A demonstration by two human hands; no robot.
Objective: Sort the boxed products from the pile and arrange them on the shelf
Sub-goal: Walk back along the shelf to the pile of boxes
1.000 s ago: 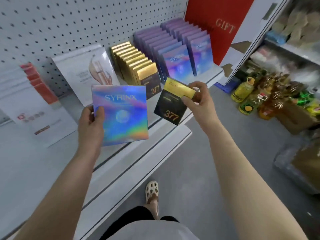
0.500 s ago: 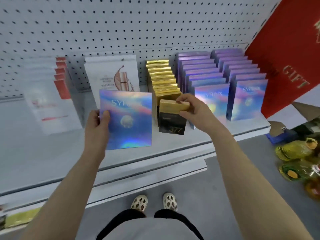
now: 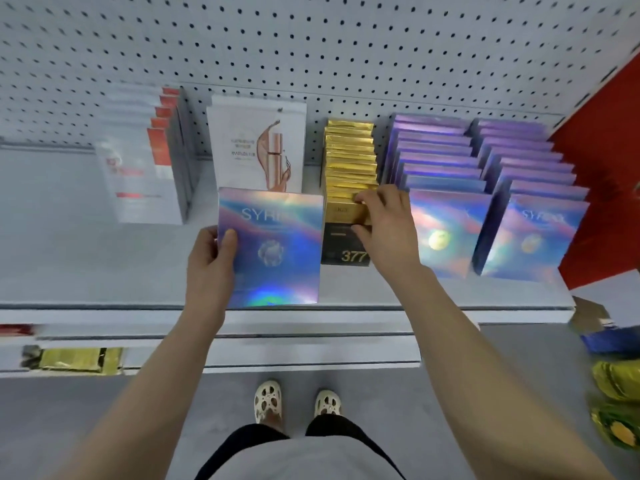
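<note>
The left hand (image 3: 210, 261) gripped a flat holographic iridescent box printed SYR (image 3: 273, 247) by its left edge, thumb over the front face, holding it upright above the front part of the grey metal shelf (image 3: 86, 265). Its lower edge hung close to the shelf's front lip, and its right edge lay just beside the black-and-gold box marked 377 (image 3: 344, 237). The right hand (image 3: 388, 230) pinched that box at its gold top, fingers curled over the upper edge and thumb on the black face, at the front of the row of gold-topped boxes (image 3: 350, 157), against which it appeared to stand. The hands were apart, each closed on its own box.

To the right of the gold row stood two rows of purple holographic boxes (image 3: 440, 161), the front box of the nearer row touching or nearly touching the right wrist. A tall red panel (image 3: 602, 188) bounded the shelf's right end. Left of the gold row leaned a white box with a bronze cosmetic picture (image 3: 256, 143), and further left a stack of white boxes with red bands (image 3: 145, 168). Open shelf surface lay at the far left and along the front, left of the held holographic box. The white perforated pegboard wall (image 3: 311, 46) closed the back.
</note>
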